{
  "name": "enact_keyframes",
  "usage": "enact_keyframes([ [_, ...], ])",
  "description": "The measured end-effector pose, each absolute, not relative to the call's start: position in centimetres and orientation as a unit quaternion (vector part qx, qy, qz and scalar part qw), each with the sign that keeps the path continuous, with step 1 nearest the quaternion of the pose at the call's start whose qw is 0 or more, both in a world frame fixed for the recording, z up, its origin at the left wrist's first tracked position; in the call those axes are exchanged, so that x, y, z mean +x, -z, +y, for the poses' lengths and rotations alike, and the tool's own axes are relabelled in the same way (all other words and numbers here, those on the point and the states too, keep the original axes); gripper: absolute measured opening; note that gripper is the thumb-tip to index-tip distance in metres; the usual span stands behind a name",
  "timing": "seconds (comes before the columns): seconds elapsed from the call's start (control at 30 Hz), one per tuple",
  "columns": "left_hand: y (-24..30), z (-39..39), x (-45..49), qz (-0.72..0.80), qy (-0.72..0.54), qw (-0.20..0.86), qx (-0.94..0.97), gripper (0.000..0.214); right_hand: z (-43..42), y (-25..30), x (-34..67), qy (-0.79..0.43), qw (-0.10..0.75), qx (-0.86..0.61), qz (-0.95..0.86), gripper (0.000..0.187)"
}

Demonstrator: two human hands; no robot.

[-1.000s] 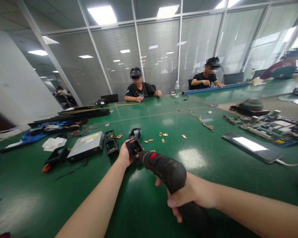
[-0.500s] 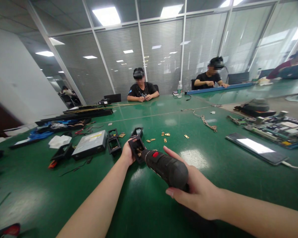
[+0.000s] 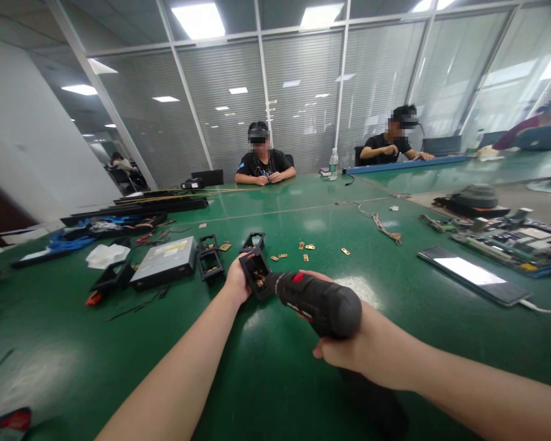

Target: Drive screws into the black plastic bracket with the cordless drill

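My left hand (image 3: 239,280) is closed around the left side of a black rectangular frame (image 3: 258,274), tilted with its opening towards me. Small brass-coloured parts show inside it. In my right hand (image 3: 356,343) is a black cordless drill (image 3: 319,303) with a red switch on top. Its nose points left to the frame's opening; whether the tip touches anything inside is hidden. Just behind stands another black frame (image 3: 254,241). Several small brass plates (image 3: 309,247) lie loose beyond the drill.
More black frames (image 3: 210,264) stand left of my left hand, beside a silver disc drive (image 3: 165,263). A phone (image 3: 475,274) on a cable and bare circuit boards (image 3: 517,236) lie at right. A twisted cord (image 3: 386,228) lies farther back. Two people sit across the green table (image 3: 275,211).
The drill and my right hand have shifted slightly right, and the drill's nose has drawn back a little from the frame. My left hand keeps hold of the frame.
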State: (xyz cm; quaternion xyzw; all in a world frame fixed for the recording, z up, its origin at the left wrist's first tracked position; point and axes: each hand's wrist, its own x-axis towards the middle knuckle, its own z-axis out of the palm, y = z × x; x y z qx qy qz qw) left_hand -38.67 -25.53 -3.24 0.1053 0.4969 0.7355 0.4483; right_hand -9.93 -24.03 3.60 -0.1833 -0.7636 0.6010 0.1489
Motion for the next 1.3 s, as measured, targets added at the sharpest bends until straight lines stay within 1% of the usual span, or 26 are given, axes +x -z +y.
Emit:
enact_keyframes([
  [0.13,3.5,-25.4,-37.7,0.498,-0.737,0.449,0.084,0.016,-22.5,-3.8,-9.1,-0.611,0.126,-0.158,-0.766,0.099],
  [0.27,3.5,-25.4,-37.3,0.488,-0.736,0.456,0.110,0.028,-21.5,-3.8,-8.1,-0.577,0.113,-0.133,-0.798,0.099],
  [0.37,3.4,-25.5,-37.4,0.476,-0.732,0.467,0.139,0.036,-21.0,-3.3,-8.0,-0.620,0.088,-0.130,-0.769,0.099],
  [0.47,3.3,-25.7,-37.6,0.478,-0.729,0.470,0.140,0.036,-20.7,-2.7,-8.3,-0.658,0.070,-0.155,-0.733,0.103],
  [0.53,3.2,-25.7,-37.6,0.481,-0.724,0.474,0.139,0.036,-20.6,-2.5,-8.5,-0.661,0.068,-0.157,-0.730,0.105],
  [0.57,3.2,-25.8,-37.7,0.481,-0.721,0.479,0.140,0.036,-20.6,-2.6,-8.6,-0.657,0.062,-0.151,-0.736,0.102],
  [0.6,3.2,-25.8,-37.7,0.481,-0.718,0.483,0.142,0.036,-20.6,-2.6,-8.6,-0.647,0.053,-0.140,-0.747,0.094],
  [0.73,3.4,-25.7,-37.9,0.476,-0.717,0.488,0.148,0.038,-20.5,-3.2,-8.8,-0.564,0.046,-0.108,-0.817,0.048],
  [0.8,3.4,-25.6,-38.0,0.474,-0.720,0.485,0.147,0.038,-20.4,-3.4,-8.8,-0.531,0.045,-0.118,-0.838,0.037],
  [0.9,3.4,-25.5,-38.0,0.469,-0.720,0.489,0.148,0.035,-20.3,-3.4,-8.7,-0.525,0.036,-0.132,-0.840,0.031],
  [1.07,3.2,-25.5,-37.9,0.479,-0.712,0.487,0.158,0.029,-20.3,-3.3,-8.9,-0.598,-0.003,-0.137,-0.790,0.018],
  [1.3,3.2,-25.4,-37.9,0.481,-0.716,0.484,0.147,0.024,-20.4,-3.3,-9.1,-0.603,0.021,-0.152,-0.783,0.014],
])
